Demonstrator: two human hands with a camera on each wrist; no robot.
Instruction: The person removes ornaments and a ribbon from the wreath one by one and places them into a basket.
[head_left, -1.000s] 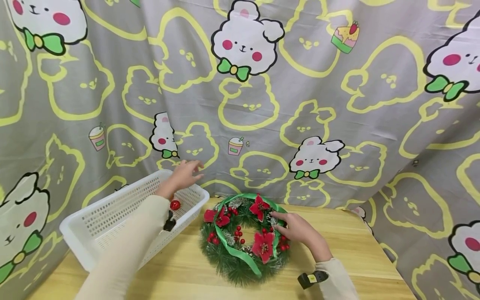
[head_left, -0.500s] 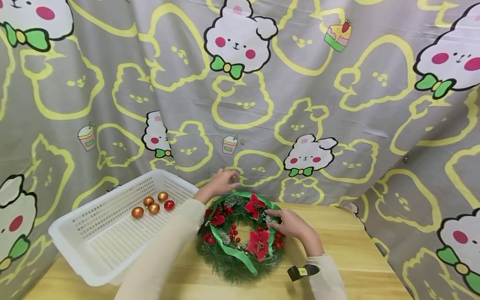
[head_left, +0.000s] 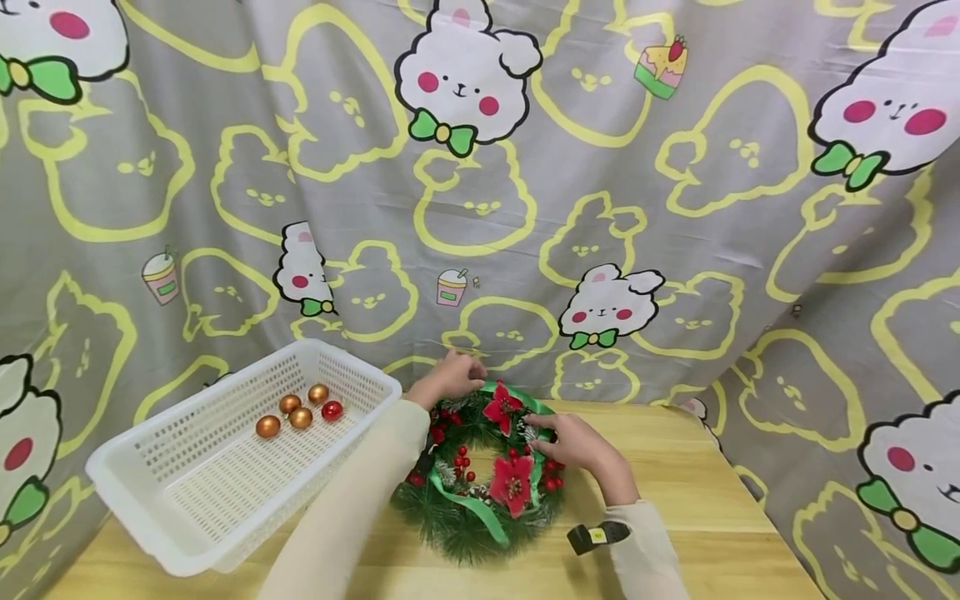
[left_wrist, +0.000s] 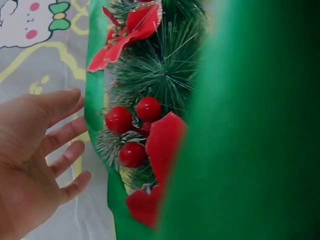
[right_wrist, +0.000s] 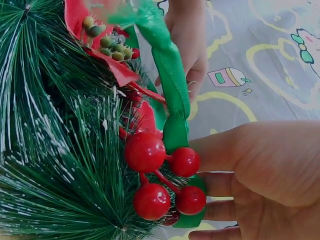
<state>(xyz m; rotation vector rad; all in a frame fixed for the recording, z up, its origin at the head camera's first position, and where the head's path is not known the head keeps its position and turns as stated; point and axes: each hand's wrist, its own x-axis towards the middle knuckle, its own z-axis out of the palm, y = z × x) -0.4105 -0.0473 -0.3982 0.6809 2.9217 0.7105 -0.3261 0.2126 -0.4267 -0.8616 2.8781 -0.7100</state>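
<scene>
A green wreath (head_left: 472, 537) lies on the table, trimmed with red poinsettias (head_left: 513, 485), red berries (right_wrist: 145, 152) and snowy-tipped sprigs. Loose green ribbon (head_left: 480, 508) loops over its top. At the wreath's back left is my left hand (head_left: 456, 374), its relaxed fingers right at the ribbon's outer edge in the left wrist view. My right hand (head_left: 576, 443) rests at the wreath's right side, fingers extended against the ribbon. In the right wrist view, berries and ribbon hide those fingertips.
To the left stands a white plastic basket (head_left: 213, 492) with several gold balls (head_left: 267, 427) and a red ball (head_left: 332, 410) inside. A grey cartoon-print curtain (head_left: 480, 242) hangs right behind the wooden table (head_left: 697, 500). My left forearm passes over the basket's right side.
My left hand has moved right, from over the basket to the wreath's back left side, bringing the balls into sight. My right hand stays at the wreath. The head view has shifted slightly.
</scene>
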